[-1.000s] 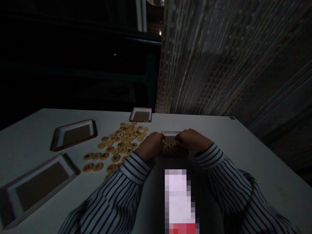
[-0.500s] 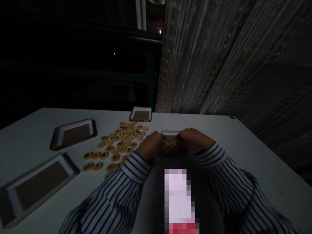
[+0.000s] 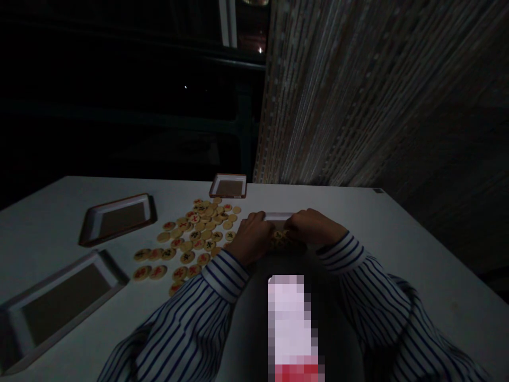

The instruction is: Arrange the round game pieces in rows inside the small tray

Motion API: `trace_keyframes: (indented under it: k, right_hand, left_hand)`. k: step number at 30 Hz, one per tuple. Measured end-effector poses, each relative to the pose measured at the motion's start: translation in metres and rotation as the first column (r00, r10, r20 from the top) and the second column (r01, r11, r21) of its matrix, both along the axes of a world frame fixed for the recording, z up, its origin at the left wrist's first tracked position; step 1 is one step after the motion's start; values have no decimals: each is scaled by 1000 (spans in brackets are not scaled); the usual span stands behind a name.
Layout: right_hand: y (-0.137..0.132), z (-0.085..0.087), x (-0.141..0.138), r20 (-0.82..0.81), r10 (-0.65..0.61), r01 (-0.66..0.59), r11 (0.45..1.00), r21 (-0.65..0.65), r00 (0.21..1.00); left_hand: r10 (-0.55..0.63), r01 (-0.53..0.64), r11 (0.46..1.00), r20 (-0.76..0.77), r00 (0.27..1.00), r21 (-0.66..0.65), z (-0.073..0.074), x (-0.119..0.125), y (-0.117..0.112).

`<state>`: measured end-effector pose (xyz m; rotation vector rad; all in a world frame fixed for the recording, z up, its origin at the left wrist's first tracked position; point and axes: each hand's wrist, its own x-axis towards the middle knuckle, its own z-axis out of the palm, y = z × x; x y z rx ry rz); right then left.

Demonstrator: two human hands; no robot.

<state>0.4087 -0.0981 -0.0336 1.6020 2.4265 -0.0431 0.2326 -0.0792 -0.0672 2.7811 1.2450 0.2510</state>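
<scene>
In front of me a small tray (image 3: 278,217) holds several round wooden Chinese chess pieces (image 3: 279,235), some with dark characters. My left hand (image 3: 254,237) is over the tray's left side, fingers curled down and closed. At the right side, my right hand (image 3: 312,225) has its fingers bent inward, close to the pieces in the tray. The fingertips of both hands are partly hidden, so what they pinch cannot be made out. To the left lies a loose heap of Chinese chess pieces (image 3: 209,225), with red or dark characters or blank faces up.
Three more shallow trays stand on the white table (image 3: 358,212): a small one (image 3: 228,196) at the back, a brown-rimmed one (image 3: 117,232) at left, and a larger one (image 3: 67,307) at near left. A strand curtain (image 3: 318,106) hangs behind. The room is dim.
My left hand has shifted a little to the right, farther over the tray, and covers more of its pieces. My right hand has barely moved.
</scene>
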Motion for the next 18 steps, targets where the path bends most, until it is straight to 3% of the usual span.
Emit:
trace_keyframes:
  k: [18]
  right_hand:
    - [0, 2, -5, 13, -2, 3, 1000, -21, 1000]
  left_hand:
    - [-22, 20, 998, -32, 999, -54, -2, 2, -4]
